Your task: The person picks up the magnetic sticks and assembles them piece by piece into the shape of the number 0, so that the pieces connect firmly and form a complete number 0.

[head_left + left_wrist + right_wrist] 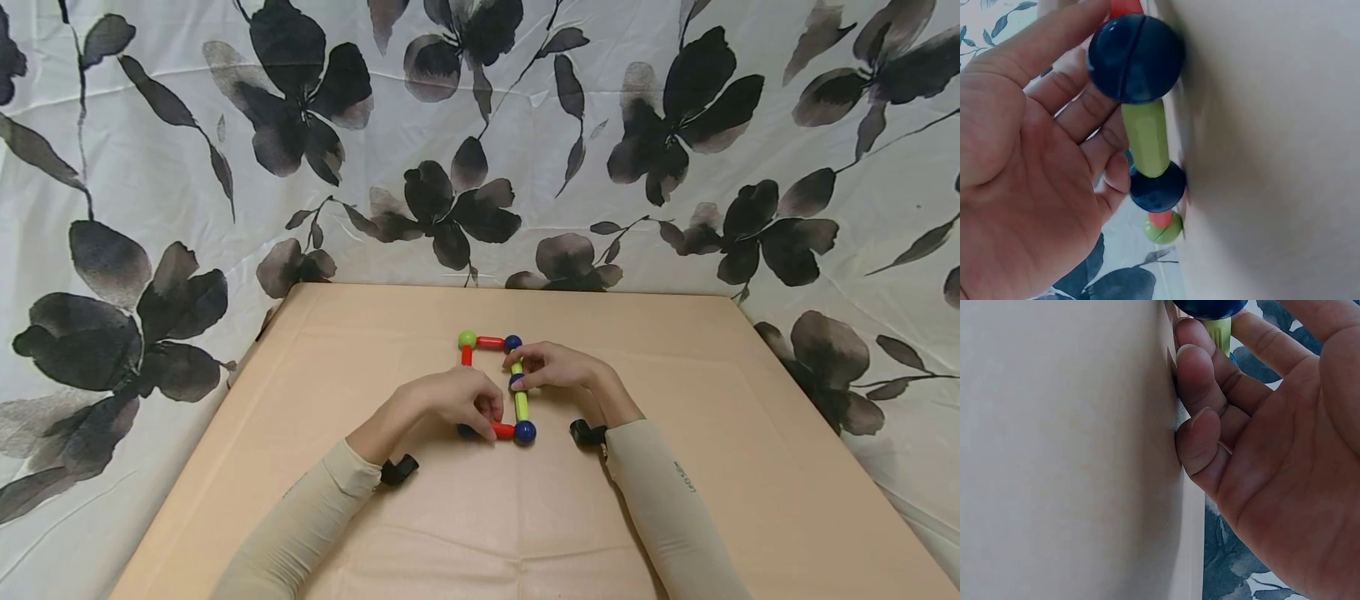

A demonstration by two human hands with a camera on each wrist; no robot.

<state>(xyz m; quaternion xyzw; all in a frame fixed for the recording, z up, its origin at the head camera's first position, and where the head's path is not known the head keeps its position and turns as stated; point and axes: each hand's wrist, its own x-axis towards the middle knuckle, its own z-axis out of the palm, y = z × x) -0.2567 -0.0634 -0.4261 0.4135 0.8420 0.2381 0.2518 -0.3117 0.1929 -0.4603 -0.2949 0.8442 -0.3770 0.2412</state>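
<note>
On the table, magnetic rods and balls join into an upright-looking rectangle as I look down at it. My left hand pinches a red rod on its near side, between blue balls. One of these, the near right blue ball, shows uncovered. In the left wrist view a blue ball and a green rod run beside the palm. With thumb and index finger, my right hand holds the middle blue ball of the right side, between two green rods. Its other fingers curl near the tabletop.
At the far side a green ball, a red rod and a blue ball form the edge. The tan table lies under everything, and a floral cloth hangs behind and around it.
</note>
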